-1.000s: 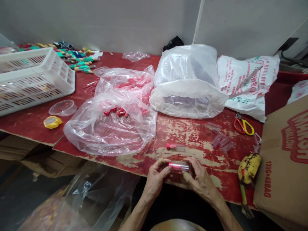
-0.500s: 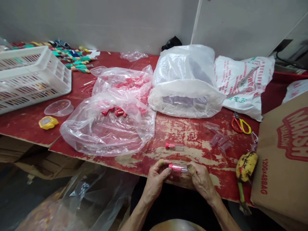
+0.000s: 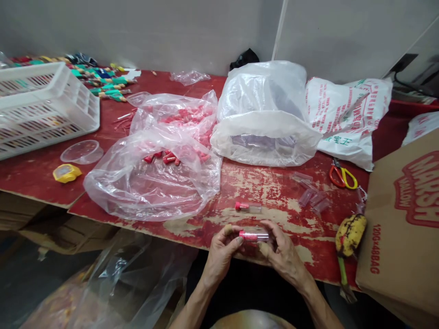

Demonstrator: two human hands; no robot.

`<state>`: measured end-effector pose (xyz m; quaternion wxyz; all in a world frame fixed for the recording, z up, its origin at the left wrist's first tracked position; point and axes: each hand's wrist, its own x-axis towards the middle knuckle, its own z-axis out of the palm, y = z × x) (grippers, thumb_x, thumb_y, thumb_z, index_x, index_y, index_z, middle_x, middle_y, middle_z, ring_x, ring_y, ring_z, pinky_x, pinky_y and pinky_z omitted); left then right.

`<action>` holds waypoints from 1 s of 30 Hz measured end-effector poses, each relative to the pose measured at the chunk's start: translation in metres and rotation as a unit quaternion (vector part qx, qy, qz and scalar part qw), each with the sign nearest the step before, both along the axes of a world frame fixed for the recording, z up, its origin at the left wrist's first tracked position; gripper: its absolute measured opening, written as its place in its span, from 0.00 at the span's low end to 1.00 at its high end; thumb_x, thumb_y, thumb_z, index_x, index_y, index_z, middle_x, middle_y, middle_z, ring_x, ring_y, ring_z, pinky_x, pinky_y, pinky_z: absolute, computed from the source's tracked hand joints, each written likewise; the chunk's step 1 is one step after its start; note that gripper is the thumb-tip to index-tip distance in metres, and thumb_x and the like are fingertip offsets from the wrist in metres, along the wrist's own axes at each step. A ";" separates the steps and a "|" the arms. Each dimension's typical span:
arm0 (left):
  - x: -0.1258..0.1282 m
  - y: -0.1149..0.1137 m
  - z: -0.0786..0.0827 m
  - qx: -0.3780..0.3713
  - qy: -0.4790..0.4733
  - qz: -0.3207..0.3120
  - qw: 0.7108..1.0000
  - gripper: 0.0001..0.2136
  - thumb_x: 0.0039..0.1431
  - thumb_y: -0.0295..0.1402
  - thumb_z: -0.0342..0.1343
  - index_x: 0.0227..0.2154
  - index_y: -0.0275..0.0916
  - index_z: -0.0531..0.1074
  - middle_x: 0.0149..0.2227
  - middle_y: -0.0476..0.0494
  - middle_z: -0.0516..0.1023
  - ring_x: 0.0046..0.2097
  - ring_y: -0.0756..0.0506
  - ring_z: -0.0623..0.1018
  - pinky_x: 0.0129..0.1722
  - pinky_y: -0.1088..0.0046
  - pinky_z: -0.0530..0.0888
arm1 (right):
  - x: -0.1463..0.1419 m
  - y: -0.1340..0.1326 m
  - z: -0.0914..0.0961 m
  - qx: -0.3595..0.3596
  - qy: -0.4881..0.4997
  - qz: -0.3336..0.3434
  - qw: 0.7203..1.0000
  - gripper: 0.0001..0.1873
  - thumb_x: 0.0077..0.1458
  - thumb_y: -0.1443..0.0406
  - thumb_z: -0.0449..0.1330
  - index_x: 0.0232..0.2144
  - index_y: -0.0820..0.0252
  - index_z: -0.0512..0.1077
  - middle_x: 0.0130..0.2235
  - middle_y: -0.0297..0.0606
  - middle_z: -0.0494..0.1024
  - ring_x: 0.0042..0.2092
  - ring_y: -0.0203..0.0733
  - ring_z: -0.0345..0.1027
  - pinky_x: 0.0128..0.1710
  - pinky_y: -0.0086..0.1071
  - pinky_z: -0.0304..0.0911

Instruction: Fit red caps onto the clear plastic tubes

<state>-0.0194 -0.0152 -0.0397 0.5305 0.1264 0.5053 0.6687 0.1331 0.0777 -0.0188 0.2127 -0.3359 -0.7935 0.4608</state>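
Between my hands, at the table's front edge, is a clear plastic tube with a red cap [image 3: 255, 236], lying level. My left hand [image 3: 224, 249] pinches it at the capped end, thumb below and fingers above. My right hand [image 3: 283, 253] is at the clear end, its thumb and fingers spread apart around it. Just beyond, a second red-capped tube [image 3: 248, 208] lies on the table. Several clear tubes [image 3: 312, 197] without caps lie in a loose group to the right. Red caps [image 3: 169, 156] sit inside an open clear plastic bag [image 3: 137, 196] on the left.
A big white plastic bag [image 3: 264, 96] and a printed sack [image 3: 346, 114] stand at the back. Red-and-yellow scissors [image 3: 343, 176], a spotted banana [image 3: 351, 233] and a cardboard box [image 3: 401, 237] are at right. At left are a white crate [image 3: 48, 109], a clear lid [image 3: 80, 152] and a yellow object [image 3: 66, 173].
My right hand has loosened, its thumb and fingers spreading from the clear end of the tube. The left hand keeps its pinch at the cap. The view has shifted slightly.
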 end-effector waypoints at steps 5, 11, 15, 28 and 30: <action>0.000 0.001 0.001 0.010 -0.004 -0.007 1.000 0.11 0.45 0.33 0.64 0.33 0.37 0.72 0.25 0.52 0.73 0.23 0.53 0.71 0.26 0.78 0.70 | 0.002 0.001 -0.005 -0.012 -0.031 -0.016 0.999 0.17 0.59 0.54 0.49 0.28 0.59 0.68 0.24 0.33 0.71 0.27 0.38 0.64 0.27 0.29 0.56; 0.001 0.000 -0.003 0.017 0.002 0.000 1.000 0.11 0.47 0.32 0.64 0.34 0.37 0.72 0.25 0.52 0.73 0.24 0.53 0.71 0.26 0.79 0.69 | 0.001 0.001 0.000 0.012 -0.033 -0.006 0.999 0.14 0.56 0.58 0.52 0.40 0.59 0.67 0.31 0.34 0.73 0.29 0.38 0.65 0.29 0.29 0.58; 0.001 -0.001 -0.005 0.016 0.002 -0.007 1.000 0.11 0.47 0.32 0.63 0.34 0.37 0.72 0.25 0.52 0.73 0.24 0.53 0.71 0.26 0.78 0.70 | 0.001 0.000 0.001 0.005 -0.038 -0.016 0.999 0.16 0.59 0.56 0.48 0.30 0.59 0.69 0.26 0.34 0.72 0.28 0.38 0.65 0.28 0.29 0.58; -0.001 -0.002 -0.005 0.022 0.001 0.000 1.000 0.11 0.47 0.33 0.63 0.34 0.37 0.72 0.28 0.51 0.74 0.24 0.54 0.72 0.26 0.79 0.69 | 0.004 0.001 -0.002 0.014 -0.030 -0.002 0.999 0.17 0.60 0.57 0.47 0.33 0.59 0.71 0.29 0.36 0.74 0.30 0.39 0.67 0.30 0.29 0.59; -0.001 -0.003 -0.006 0.017 -0.003 -0.003 1.000 0.11 0.47 0.33 0.64 0.34 0.38 0.72 0.27 0.51 0.74 0.25 0.54 0.71 0.26 0.80 0.69 | 0.004 0.001 -0.001 0.032 -0.025 0.009 0.999 0.15 0.56 0.60 0.52 0.43 0.61 0.68 0.37 0.39 0.74 0.35 0.40 0.67 0.34 0.29 0.60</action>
